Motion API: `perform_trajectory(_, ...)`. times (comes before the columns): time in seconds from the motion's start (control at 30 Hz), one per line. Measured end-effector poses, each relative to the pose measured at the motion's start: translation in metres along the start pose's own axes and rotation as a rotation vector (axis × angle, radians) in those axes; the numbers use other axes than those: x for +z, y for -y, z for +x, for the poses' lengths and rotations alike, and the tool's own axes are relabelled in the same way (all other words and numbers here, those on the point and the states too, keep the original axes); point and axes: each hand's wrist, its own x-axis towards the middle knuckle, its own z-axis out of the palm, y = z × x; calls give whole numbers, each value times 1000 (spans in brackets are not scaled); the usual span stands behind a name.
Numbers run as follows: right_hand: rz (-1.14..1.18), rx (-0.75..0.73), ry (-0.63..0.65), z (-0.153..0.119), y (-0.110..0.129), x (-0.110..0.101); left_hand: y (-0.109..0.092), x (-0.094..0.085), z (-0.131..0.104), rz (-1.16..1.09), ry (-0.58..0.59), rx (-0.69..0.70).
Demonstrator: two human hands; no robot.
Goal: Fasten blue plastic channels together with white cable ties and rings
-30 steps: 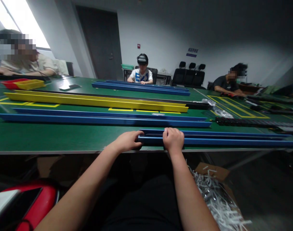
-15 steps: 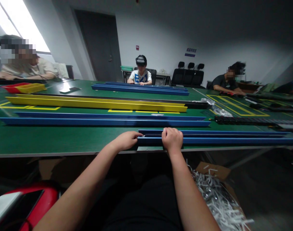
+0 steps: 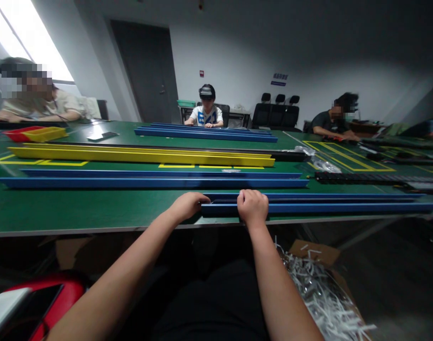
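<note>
A long blue U-shaped channel (image 3: 330, 207) lies along the table's near edge and runs off to the right. My right hand (image 3: 253, 207) is closed over it near its left end, with the fingers curled inside and out of sight. My left hand (image 3: 190, 207) is at that left end, fingers bent together and their tips reaching into the channel's opening. Whatever those fingertips hold, if anything, is hidden. Just beyond, another blue channel (image 3: 148, 183) rests on the table, parallel to the first.
The green table (image 3: 77, 210) also carries a yellow channel (image 3: 141, 156), more blue channels (image 3: 205, 134) and red and yellow trays (image 3: 46, 134). Below on the right stands a box of paper strips (image 3: 319, 284); a red stool (image 3: 65, 296) is at left. Several people sit around the table.
My left fingertips have gone slightly further into the channel's end, and a small pale bit seen by them is now mostly hidden. My right hand keeps its hold. The view has shifted slightly.
</note>
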Motion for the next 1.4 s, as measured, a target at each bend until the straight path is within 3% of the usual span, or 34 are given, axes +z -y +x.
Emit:
perform_trajectory(0.2,5,2,-8,0,0,1,-1,2,3,-240,-45,-91)
perform_trajectory(0.5,14,8,3,0,0,1,-3,-8,9,-561,52,-183)
perform_trajectory(0.7,4,9,11,0,0,1,-20,-16,13,-531,-27,-223)
perform_trajectory(0.9,0,11,15,0,0,1,-57,-17,23,-654,-149,-25)
perform_trajectory(1.13,14,23,37,1,3,-3,-80,10,45,-716,-326,100)
perform_trajectory(1.4,43,-11,66,-1,-4,2,-91,19,43,-450,-298,170)
